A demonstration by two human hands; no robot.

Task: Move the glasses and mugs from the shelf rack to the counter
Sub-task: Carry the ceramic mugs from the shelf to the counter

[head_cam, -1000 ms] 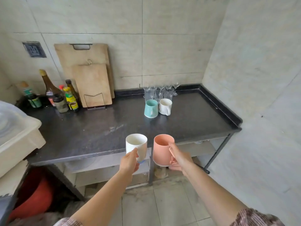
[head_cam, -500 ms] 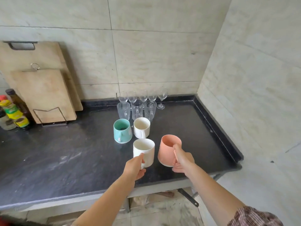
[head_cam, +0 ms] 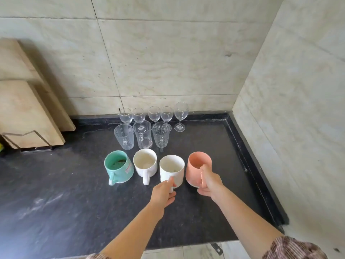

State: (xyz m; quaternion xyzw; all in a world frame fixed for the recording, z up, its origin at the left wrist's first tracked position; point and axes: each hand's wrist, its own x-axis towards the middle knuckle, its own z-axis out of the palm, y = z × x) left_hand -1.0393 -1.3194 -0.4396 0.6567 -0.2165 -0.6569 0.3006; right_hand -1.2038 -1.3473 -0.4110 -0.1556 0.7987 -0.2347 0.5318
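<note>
My left hand (head_cam: 164,193) grips the handle of a white mug (head_cam: 171,170) that stands on the dark counter (head_cam: 56,202). My right hand (head_cam: 209,181) holds the handle of a pink mug (head_cam: 196,168) just right of it. These two mugs line up with another white mug (head_cam: 145,163) and a teal mug (head_cam: 118,167) on their left. Behind them stand three clear glass mugs (head_cam: 142,137). Several wine glasses (head_cam: 154,114) stand in a row along the wall.
Two wooden cutting boards (head_cam: 28,113) lean against the wall at the left in a wire stand. A raised counter rim (head_cam: 255,169) and tiled wall close off the right side. The counter's front edge runs along the bottom.
Both hands carried the white and pink mugs up from below counter level and forward, then set them down in line with the teal and white mugs.
</note>
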